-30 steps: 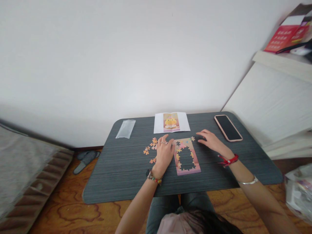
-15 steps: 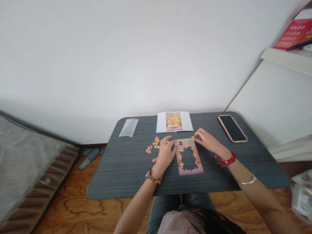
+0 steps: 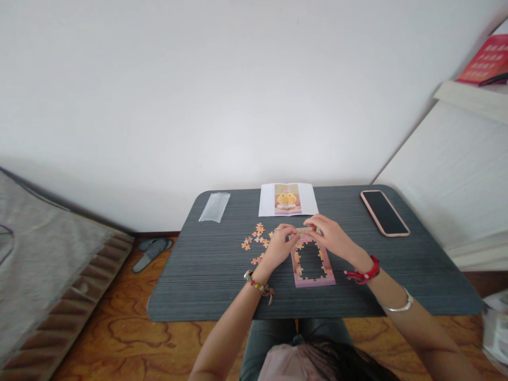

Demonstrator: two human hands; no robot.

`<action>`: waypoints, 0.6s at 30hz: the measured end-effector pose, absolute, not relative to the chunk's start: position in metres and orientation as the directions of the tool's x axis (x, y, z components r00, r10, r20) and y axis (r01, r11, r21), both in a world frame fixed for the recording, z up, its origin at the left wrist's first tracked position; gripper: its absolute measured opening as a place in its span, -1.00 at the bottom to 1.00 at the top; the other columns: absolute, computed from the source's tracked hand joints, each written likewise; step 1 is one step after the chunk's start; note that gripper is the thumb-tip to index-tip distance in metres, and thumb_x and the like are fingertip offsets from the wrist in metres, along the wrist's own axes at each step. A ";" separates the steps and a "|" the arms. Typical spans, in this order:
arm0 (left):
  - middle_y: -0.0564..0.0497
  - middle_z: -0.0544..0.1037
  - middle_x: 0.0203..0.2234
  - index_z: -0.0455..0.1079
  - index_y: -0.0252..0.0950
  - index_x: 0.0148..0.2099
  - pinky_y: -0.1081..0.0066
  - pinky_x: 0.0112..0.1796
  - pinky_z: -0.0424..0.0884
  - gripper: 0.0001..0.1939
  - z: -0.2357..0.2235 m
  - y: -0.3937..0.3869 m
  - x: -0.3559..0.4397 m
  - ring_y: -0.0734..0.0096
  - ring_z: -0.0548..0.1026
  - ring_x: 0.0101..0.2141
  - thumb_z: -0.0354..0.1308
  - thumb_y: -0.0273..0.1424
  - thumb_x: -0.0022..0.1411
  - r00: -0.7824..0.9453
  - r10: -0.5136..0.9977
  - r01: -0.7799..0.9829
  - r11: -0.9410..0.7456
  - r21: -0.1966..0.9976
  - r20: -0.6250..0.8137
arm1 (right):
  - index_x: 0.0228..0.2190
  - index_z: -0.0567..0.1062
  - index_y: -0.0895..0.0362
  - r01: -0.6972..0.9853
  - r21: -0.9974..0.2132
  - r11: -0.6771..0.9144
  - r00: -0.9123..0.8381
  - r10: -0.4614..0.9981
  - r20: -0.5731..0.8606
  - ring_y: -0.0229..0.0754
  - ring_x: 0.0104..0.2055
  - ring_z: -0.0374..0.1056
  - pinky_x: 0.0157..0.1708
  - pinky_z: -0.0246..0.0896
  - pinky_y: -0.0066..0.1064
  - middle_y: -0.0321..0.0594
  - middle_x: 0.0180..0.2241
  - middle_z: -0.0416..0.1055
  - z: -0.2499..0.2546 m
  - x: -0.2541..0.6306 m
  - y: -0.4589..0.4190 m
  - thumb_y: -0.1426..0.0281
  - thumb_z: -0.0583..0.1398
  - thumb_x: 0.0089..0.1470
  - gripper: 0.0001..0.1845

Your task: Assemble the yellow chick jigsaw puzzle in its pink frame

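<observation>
Right hand (image 3: 334,239) now sits nearer left hand (image 3: 280,243) below center, curled fingers partly hiding the puzzle (image 3: 316,283), can't tell what's gripped.

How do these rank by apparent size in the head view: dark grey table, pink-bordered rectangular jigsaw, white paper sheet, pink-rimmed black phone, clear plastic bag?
Table
Jigsaw and sheet: too alike to rank
Phone
Bag

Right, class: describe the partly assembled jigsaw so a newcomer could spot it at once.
Start at the dark grey table. Near its middle, the left hand and right hand are over the far end of the jigsaw. Unlike the loose puzzle pieces to its left, it forms a rectangular border around a large gap.
</observation>
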State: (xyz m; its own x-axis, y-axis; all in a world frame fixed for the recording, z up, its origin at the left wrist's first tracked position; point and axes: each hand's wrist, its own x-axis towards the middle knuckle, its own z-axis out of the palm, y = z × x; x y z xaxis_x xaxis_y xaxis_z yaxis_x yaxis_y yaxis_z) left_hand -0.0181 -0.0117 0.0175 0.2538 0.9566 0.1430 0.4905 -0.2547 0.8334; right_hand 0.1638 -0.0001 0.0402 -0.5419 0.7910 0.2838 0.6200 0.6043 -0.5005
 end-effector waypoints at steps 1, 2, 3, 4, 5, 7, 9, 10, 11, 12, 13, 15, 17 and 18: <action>-0.02 0.44 -0.31 0.41 -0.30 -0.40 0.32 -0.09 0.32 -0.88 0.018 -0.011 -0.019 0.39 0.40 -0.20 0.07 -0.51 0.14 0.285 0.948 0.518 -0.277 0.809 0.143 | -0.22 0.43 0.12 0.600 -0.504 0.622 -0.565 0.775 0.284 -0.19 -0.21 0.33 -0.19 0.23 -0.36 -0.16 -0.24 0.38 0.041 0.166 0.001 0.46 0.05 0.14 -0.80; -0.03 0.43 -0.31 0.41 -0.30 -0.40 0.33 -0.09 0.32 -0.89 0.018 -0.011 -0.021 0.39 0.40 -0.20 0.07 -0.51 0.14 0.313 0.939 0.547 -0.303 0.780 0.145 | -0.23 0.44 0.12 0.587 -0.496 0.640 -0.595 0.756 0.272 -0.19 -0.21 0.33 -0.18 0.22 -0.36 -0.16 -0.24 0.39 0.042 0.167 0.003 0.47 0.03 0.15 -0.78; -0.04 0.42 -0.31 0.40 -0.31 -0.38 0.33 -0.09 0.32 -0.89 0.018 -0.010 -0.022 0.38 0.39 -0.21 0.06 -0.52 0.15 0.339 0.929 0.574 -0.331 0.749 0.150 | -0.25 0.46 0.12 0.580 -0.482 0.657 -0.630 0.737 0.247 -0.19 -0.21 0.33 -0.19 0.22 -0.37 -0.16 -0.26 0.39 0.043 0.168 0.004 0.47 0.03 0.15 -0.78; -0.05 0.41 -0.30 0.40 -0.32 -0.37 0.34 -0.09 0.33 -0.88 0.019 -0.010 -0.023 0.38 0.38 -0.21 0.05 -0.52 0.16 0.363 0.918 0.597 -0.360 0.717 0.159 | -0.28 0.48 0.13 0.578 -0.466 0.670 -0.662 0.719 0.214 -0.19 -0.23 0.33 -0.20 0.22 -0.37 -0.15 -0.28 0.39 0.043 0.168 0.005 0.47 0.02 0.15 -0.77; -0.05 0.40 -0.30 0.39 -0.32 -0.37 0.34 -0.10 0.33 -0.88 0.019 -0.010 -0.024 0.37 0.38 -0.21 0.03 -0.51 0.17 0.386 0.907 0.615 -0.389 0.686 0.168 | -0.31 0.49 0.14 0.579 -0.452 0.678 -0.684 0.706 0.183 -0.19 -0.25 0.33 -0.22 0.22 -0.38 -0.16 -0.31 0.38 0.043 0.168 0.005 0.46 0.02 0.16 -0.76; -0.06 0.38 -0.30 0.38 -0.33 -0.35 0.35 -0.09 0.33 -0.85 0.020 -0.009 -0.026 0.37 0.37 -0.20 -0.01 -0.50 0.20 0.432 0.883 0.633 -0.442 0.636 0.184 | -0.28 0.49 0.14 0.588 -0.435 0.682 -0.702 0.698 0.144 -0.19 -0.27 0.32 -0.24 0.22 -0.38 -0.16 -0.32 0.38 0.041 0.168 0.005 0.43 0.02 0.17 -0.76; -0.06 0.37 -0.30 0.38 -0.34 -0.34 0.35 -0.09 0.33 -0.82 0.020 -0.009 -0.027 0.38 0.36 -0.21 -0.04 -0.50 0.22 0.478 0.858 0.638 -0.485 0.598 0.187 | -0.21 0.47 0.12 0.582 -0.437 0.686 -0.711 0.690 0.136 -0.20 -0.26 0.32 -0.24 0.21 -0.39 -0.17 -0.30 0.38 0.038 0.168 0.004 0.39 0.03 0.18 -0.76; -0.06 0.37 -0.30 0.37 -0.34 -0.34 0.36 -0.09 0.33 -0.81 0.020 -0.008 -0.028 0.38 0.36 -0.21 -0.06 -0.51 0.23 0.500 0.846 0.638 -0.504 0.582 0.184 | -0.20 0.47 0.11 0.571 -0.442 0.692 -0.720 0.681 0.136 -0.20 -0.26 0.31 -0.24 0.21 -0.40 -0.17 -0.29 0.38 0.037 0.168 0.004 0.37 0.03 0.18 -0.75; -0.06 0.37 -0.30 0.37 -0.34 -0.33 0.36 -0.09 0.33 -0.81 0.020 -0.008 -0.028 0.38 0.36 -0.21 -0.07 -0.51 0.24 0.518 0.836 0.639 -0.518 0.569 0.180 | -0.20 0.47 0.11 0.560 -0.446 0.698 -0.729 0.671 0.135 -0.20 -0.26 0.31 -0.24 0.21 -0.40 -0.17 -0.28 0.38 0.035 0.168 0.003 0.35 0.03 0.18 -0.75; -0.06 0.36 -0.30 0.37 -0.34 -0.33 0.36 -0.09 0.33 -0.80 0.020 -0.007 -0.028 0.39 0.35 -0.22 -0.07 -0.50 0.24 0.530 0.829 0.641 -0.528 0.557 0.177 | -0.23 0.48 0.11 0.553 -0.448 0.703 -0.737 0.663 0.131 -0.20 -0.27 0.31 -0.24 0.20 -0.41 -0.18 -0.29 0.39 0.033 0.168 0.002 0.34 0.03 0.19 -0.75; -0.05 0.36 -0.30 0.37 -0.34 -0.33 0.36 -0.09 0.33 -0.80 0.020 -0.007 -0.028 0.39 0.35 -0.22 -0.08 -0.50 0.25 0.535 0.827 0.645 -0.533 0.548 0.175 | -0.27 0.49 0.12 0.555 -0.447 0.702 -0.737 0.664 0.128 -0.20 -0.28 0.31 -0.25 0.20 -0.41 -0.18 -0.31 0.40 0.031 0.168 0.002 0.34 0.03 0.19 -0.75; -0.05 0.36 -0.31 0.37 -0.33 -0.32 0.36 -0.10 0.33 -0.80 0.019 -0.006 -0.028 0.38 0.35 -0.22 -0.08 -0.49 0.25 0.526 0.832 0.654 -0.528 0.541 0.176 | -0.32 0.49 0.14 0.587 -0.437 0.682 -0.711 0.692 0.125 -0.20 -0.32 0.31 -0.29 0.19 -0.42 -0.18 -0.36 0.40 0.028 0.167 0.000 0.32 0.04 0.18 -0.74; -0.04 0.35 -0.31 0.37 -0.32 -0.30 0.36 -0.10 0.34 -0.80 0.018 -0.005 -0.028 0.39 0.36 -0.22 -0.09 -0.49 0.26 0.484 0.854 0.671 -0.502 0.546 0.190 | -0.33 0.48 0.15 0.633 -0.421 0.650 -0.669 0.733 0.126 -0.21 -0.35 0.31 -0.32 0.18 -0.43 -0.19 -0.40 0.39 0.025 0.166 -0.002 0.30 0.05 0.17 -0.75; -0.04 0.35 -0.31 0.38 -0.33 -0.28 0.35 -0.10 0.34 -0.79 0.017 -0.005 -0.029 0.39 0.36 -0.22 -0.09 -0.49 0.26 0.448 0.872 0.689 -0.478 0.545 0.198 | -0.33 0.48 0.15 0.658 -0.411 0.632 -0.645 0.754 0.125 -0.21 -0.36 0.31 -0.33 0.17 -0.43 -0.19 -0.41 0.39 0.024 0.165 -0.002 0.30 0.06 0.16 -0.76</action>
